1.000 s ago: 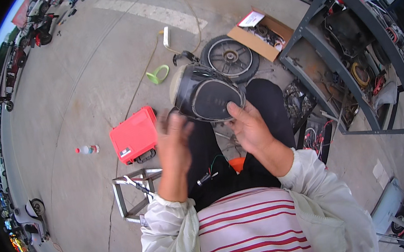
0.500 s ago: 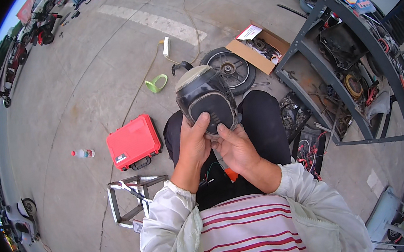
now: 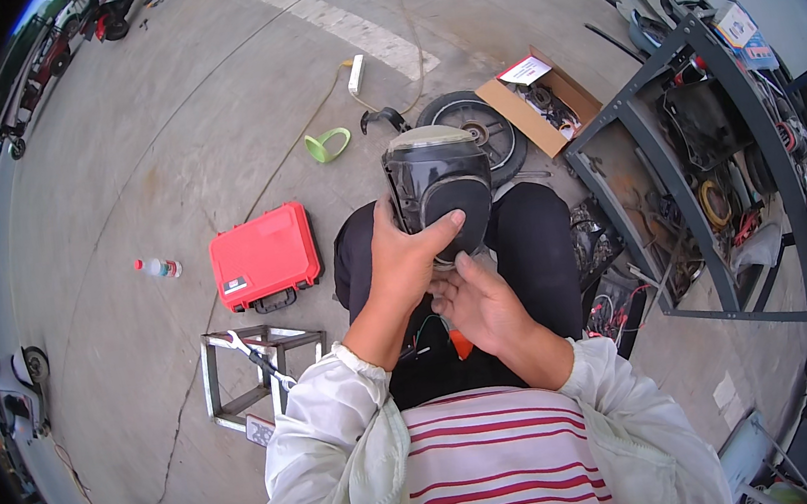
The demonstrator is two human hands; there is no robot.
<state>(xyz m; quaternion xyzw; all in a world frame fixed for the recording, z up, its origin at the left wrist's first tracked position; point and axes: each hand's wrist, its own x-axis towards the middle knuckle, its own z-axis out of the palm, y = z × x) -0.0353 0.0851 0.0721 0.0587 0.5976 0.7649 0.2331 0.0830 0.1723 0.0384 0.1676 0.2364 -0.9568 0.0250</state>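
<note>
A black lamp housing (image 3: 439,185) with a pale, cloudy cover on its far end is held up above my knees. It looks like a scooter headlight, though I cannot be sure. My left hand (image 3: 406,252) is wrapped round its left side, thumb laid across the rounded black face. At the near end, my right hand (image 3: 481,305) supports it with the thumb at its lower edge and the fingers curled. The underside is hidden from view. Below my hands, a small orange piece (image 3: 460,344) and thin wires show between my legs.
A red hard case (image 3: 265,257), a bottle (image 3: 158,268) and a metal frame stool (image 3: 265,370) with a wrench stand left. Ahead lie a green ring-shaped part (image 3: 328,145), a wheel (image 3: 479,132) and a parts carton (image 3: 547,103). A grey metal rack (image 3: 706,174) stands right.
The lamp housing has turned and tipped more upright. My left hand has slid up its left side, its thumb now across the face. My right thumb has moved down to the lower edge.
</note>
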